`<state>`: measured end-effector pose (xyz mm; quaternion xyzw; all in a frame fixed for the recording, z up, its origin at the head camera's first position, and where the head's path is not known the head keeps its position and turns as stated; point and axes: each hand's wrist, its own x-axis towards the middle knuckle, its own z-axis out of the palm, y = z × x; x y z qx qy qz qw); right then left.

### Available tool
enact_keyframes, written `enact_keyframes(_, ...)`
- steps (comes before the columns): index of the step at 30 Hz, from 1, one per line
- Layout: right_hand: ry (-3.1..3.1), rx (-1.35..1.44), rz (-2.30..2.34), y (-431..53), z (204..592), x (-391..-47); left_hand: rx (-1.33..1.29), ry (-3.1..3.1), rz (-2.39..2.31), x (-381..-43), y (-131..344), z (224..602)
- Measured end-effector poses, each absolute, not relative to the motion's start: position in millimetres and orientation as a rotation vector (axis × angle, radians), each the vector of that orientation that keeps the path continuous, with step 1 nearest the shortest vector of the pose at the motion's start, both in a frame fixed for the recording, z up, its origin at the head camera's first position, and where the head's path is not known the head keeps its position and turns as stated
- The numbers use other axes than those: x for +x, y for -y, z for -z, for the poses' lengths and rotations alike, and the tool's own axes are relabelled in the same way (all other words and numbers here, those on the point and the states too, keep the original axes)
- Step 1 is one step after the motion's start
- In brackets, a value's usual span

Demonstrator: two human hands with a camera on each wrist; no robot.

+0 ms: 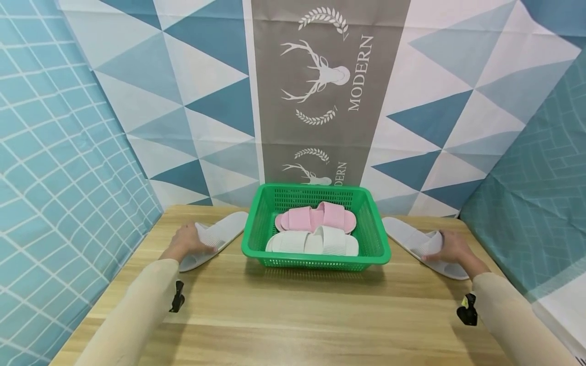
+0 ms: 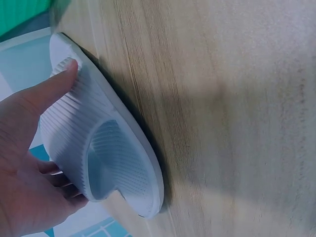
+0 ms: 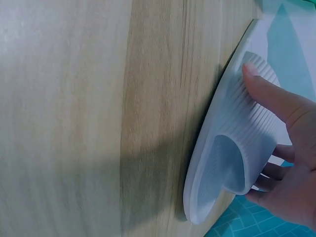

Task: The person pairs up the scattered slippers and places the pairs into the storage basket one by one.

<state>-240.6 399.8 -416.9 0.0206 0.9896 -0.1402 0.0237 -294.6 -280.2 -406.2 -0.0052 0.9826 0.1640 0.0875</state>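
Observation:
On the left of the table, my left hand (image 1: 188, 240) holds a white slide slipper (image 1: 229, 227) across its ridged strap. In the left wrist view the thumb (image 2: 57, 86) lies on one side of the strap and the fingertips are at the other. A matching white slipper (image 1: 405, 235) lies on the right, its strap held by my right hand (image 1: 450, 249). The right wrist view shows that thumb (image 3: 266, 91) on the strap, with the other fingers partly hidden beyond it. Both slippers rest sole down on the table, toes angled toward the back.
Between the hands stands a green plastic basket (image 1: 316, 260). Inside it, pink slippers (image 1: 299, 218) lie behind white slippers (image 1: 288, 242). The wooden table (image 1: 293, 315) meets a patterned cloth wall (image 1: 220, 101) at the back, with blue cloths on both sides.

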Motion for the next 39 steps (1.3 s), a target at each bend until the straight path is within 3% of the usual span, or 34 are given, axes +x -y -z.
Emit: enact_keyframes(39, -3.116, 0.011, 0.471, -398.7, 421.5, -227.0, 0.043, -2.989, -0.494, -279.6, 286.5, 413.3)
